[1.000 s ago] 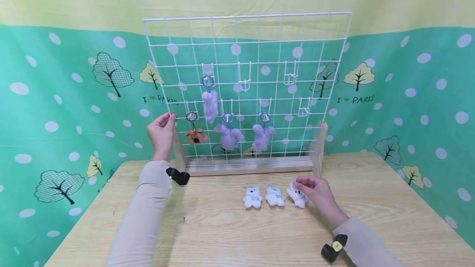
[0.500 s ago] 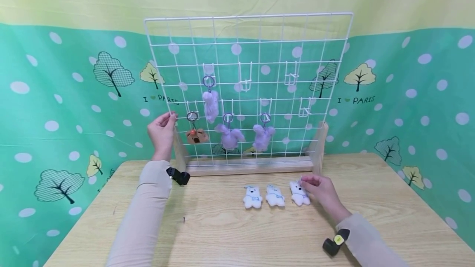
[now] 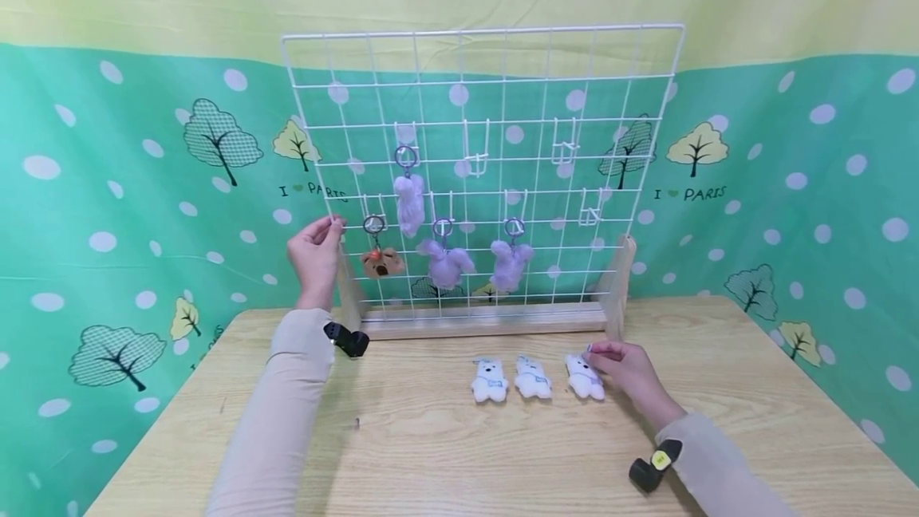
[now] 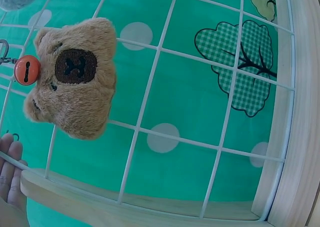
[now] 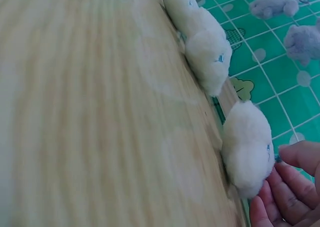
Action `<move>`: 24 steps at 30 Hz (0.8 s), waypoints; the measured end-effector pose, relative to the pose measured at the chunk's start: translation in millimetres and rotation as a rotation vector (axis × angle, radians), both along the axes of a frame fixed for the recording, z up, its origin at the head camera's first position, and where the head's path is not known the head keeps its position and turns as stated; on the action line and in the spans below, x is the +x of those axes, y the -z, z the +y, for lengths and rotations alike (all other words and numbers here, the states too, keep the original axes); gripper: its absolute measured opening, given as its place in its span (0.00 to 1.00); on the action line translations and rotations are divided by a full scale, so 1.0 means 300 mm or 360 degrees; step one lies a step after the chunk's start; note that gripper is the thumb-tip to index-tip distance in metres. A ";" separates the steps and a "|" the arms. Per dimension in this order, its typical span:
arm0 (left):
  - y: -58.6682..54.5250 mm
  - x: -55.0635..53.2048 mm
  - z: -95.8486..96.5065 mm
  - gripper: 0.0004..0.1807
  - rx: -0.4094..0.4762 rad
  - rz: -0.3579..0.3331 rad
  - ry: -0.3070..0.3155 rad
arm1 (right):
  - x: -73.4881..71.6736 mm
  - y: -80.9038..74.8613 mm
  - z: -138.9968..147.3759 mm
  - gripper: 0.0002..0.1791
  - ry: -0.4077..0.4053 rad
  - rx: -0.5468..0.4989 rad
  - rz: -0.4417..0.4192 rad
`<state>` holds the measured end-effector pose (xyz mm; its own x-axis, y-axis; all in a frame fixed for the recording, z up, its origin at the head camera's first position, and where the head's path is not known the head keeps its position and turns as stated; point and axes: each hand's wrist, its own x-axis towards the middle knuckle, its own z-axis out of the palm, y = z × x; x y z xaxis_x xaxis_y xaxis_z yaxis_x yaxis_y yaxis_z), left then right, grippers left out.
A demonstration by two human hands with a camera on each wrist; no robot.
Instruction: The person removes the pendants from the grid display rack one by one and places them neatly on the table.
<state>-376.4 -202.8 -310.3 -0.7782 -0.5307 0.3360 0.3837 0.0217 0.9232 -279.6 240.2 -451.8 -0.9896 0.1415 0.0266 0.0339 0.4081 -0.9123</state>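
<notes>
Green and yellow cloth [image 3: 782, 126] with white dots and printed trees covers the wall behind a pale wooden table [image 3: 431, 461]. On this table stands a white wire rack [image 3: 481, 31] in a wooden base [image 3: 481, 325]. At the rack's left edge, the left hand [image 3: 314, 256] pinches the frame between thumb and fingers. Near it hangs a brown toy [image 3: 383, 263], which has an orange bell [image 4: 26, 70] at its top. Three purple toys, one higher [image 3: 410, 206] and two lower [image 3: 447, 264] [image 3: 511, 266], hang also on the rack. Before the base, three white bears are in a row: the left bear [image 3: 490, 381], the middle bear [image 3: 533, 379] and, a little apart, the right bear [image 3: 585, 379]. The right hand [image 3: 632, 373] pinches the right bear at its head end; the exact part under the fingertips I cannot tell.
</notes>
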 end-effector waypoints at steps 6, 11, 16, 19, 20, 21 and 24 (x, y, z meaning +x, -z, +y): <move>-0.003 0.002 0.005 0.14 -0.0007 -0.0008 -0.0002 | -0.011 -0.001 -0.005 0.12 -0.0030 0.0022 -0.0005; -0.002 0.002 0.002 0.15 -0.0005 -0.0021 0.0006 | -0.021 -0.015 -0.009 0.12 -0.0049 0.0090 0.0026; -0.003 0.003 0.001 0.14 0.0000 -0.0029 0.0018 | -0.020 -0.063 -0.036 0.14 -0.0112 0.0144 0.0105; -0.001 0.000 -0.001 0.14 -0.0009 -0.0029 0.0012 | -0.015 -0.101 -0.079 0.13 -0.0218 0.0123 0.0192; 0.000 0.000 -0.001 0.14 -0.0006 -0.0024 0.0011 | -0.014 -0.113 -0.098 0.13 -0.0257 0.0111 0.0225; 0.000 -0.001 -0.001 0.14 -0.0003 -0.0018 0.0014 | -0.012 -0.124 -0.118 0.13 -0.0294 0.0103 0.0258; 0.000 -0.001 -0.001 0.14 -0.0005 -0.0007 0.0013 | -0.007 -0.155 -0.184 0.12 -0.0397 0.0061 0.0322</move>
<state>-376.7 -203.0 -310.4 -0.7839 -0.5233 0.3341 0.3796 0.0218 0.9249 -281.8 184.9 -405.3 -0.9677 -0.1097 0.2268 -0.2519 0.4153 -0.8741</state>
